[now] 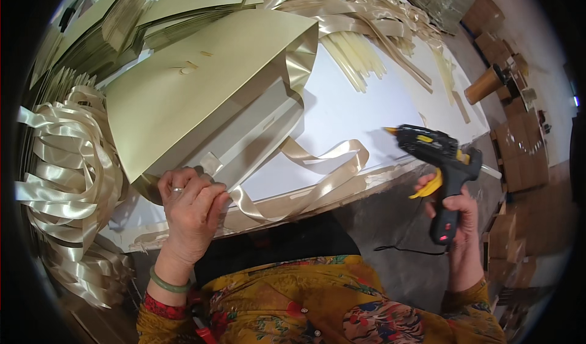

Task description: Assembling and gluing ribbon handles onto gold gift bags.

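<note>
My left hand [194, 204] grips the near edge of a gold paper bag [201, 88], which lies tilted with its pale inside facing me. Just past my fingers, a short satin ribbon end [211, 164] shows against the inner wall. A champagne satin ribbon [327, 179] loops out from under the bag and over the table's front edge. At the right, my right hand [462, 211] is wrapped round the handle of a black and yellow hot glue gun [435, 152]. Its orange nozzle points left, and a translucent glue stick [491, 172] juts from its rear.
Loose glue sticks [352, 60] lie behind the bag beside heaped ribbons [348, 5]. Stacks of flat gold bags [192, 1] stand at the back left. A thick ribbon bundle [73, 170] hangs over the table's left side. Cardboard boxes [522, 152] line the right; a cord [407, 249] dangles below the gun.
</note>
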The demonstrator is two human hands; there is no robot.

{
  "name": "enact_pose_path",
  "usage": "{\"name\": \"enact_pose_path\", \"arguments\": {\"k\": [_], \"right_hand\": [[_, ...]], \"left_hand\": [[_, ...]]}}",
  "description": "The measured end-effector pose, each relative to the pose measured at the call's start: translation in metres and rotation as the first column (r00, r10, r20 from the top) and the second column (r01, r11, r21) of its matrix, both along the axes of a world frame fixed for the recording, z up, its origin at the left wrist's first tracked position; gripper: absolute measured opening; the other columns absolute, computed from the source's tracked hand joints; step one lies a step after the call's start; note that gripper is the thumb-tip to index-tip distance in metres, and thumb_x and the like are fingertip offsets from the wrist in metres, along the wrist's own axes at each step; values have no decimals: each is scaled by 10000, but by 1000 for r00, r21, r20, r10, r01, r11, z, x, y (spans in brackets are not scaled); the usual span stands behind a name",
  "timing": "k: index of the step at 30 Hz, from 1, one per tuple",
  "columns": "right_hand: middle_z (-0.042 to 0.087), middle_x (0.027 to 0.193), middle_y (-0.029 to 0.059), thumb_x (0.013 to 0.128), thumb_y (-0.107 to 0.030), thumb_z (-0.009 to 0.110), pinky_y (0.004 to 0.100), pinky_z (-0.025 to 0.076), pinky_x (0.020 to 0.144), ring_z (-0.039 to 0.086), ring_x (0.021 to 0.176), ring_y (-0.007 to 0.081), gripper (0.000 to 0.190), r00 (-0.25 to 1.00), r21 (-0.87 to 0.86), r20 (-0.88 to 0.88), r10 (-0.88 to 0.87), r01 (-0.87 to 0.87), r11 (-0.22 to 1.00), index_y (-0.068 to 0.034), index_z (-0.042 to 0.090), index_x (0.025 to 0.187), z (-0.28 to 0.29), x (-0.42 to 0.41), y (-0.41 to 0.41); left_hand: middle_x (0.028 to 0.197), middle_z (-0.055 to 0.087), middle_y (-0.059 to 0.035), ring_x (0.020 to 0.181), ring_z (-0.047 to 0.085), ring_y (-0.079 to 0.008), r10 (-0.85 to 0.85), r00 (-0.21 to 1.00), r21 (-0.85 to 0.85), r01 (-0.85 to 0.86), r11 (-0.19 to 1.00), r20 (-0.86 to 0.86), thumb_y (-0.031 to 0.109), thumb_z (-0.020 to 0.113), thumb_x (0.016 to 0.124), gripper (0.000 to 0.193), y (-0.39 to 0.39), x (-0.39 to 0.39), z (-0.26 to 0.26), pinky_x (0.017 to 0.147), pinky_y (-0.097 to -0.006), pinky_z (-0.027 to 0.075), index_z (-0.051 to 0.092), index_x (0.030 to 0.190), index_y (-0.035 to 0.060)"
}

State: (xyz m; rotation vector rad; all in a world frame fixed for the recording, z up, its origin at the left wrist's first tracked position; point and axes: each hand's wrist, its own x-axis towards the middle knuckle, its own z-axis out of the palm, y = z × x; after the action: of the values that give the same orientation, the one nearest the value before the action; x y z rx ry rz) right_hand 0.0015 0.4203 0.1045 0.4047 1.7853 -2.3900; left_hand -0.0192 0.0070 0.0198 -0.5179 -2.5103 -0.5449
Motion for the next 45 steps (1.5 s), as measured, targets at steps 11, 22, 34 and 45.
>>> {"name": "enact_pose_path", "arguments": {"k": [11, 22, 34, 45], "right_hand": [[680, 1032, 173, 672, -19, 653, 288, 555, 694, 672, 905, 222, 582, 900, 219, 107, 423, -436, 873, 66, 526, 1234, -6, -50, -115], [670, 971, 105, 705, 18, 626, 267, 509, 673, 634, 847, 163, 444, 869, 332, 140, 474, -492, 805, 29, 562, 1144, -27, -57, -116], [661, 968, 77, 679, 7, 662, 266, 517, 706, 641, 891, 163, 470, 927, 380, 1, 375, -347, 858, 19, 577, 1141, -10, -53, -117], [616, 959, 32, 734, 52, 624, 265, 457, 796, 570, 897, 114, 302, 850, 386, 75, 522, -507, 771, -18, 597, 1027, -13, -65, -107]], "left_hand": [[766, 582, -58, 882, 567, -284, 5, 1000, 68, -5, 998, 3, 107, 783, 692, 166, -6, 1, -4, 946, -457, 368, 660, 803, 91], [745, 567, -56, 853, 568, -278, 14, 1000, 75, -13, 997, -12, 111, 780, 695, 156, -7, 1, -4, 913, -444, 372, 661, 793, 87], [726, 557, -56, 807, 572, -276, -24, 999, 103, 26, 994, -27, 120, 793, 669, 169, -7, -3, -5, 875, -429, 384, 656, 759, 83], [785, 581, -61, 873, 570, -281, 34, 999, 56, -33, 998, -27, 159, 814, 656, 206, -9, 4, -6, 914, -445, 378, 652, 761, 85]]}}
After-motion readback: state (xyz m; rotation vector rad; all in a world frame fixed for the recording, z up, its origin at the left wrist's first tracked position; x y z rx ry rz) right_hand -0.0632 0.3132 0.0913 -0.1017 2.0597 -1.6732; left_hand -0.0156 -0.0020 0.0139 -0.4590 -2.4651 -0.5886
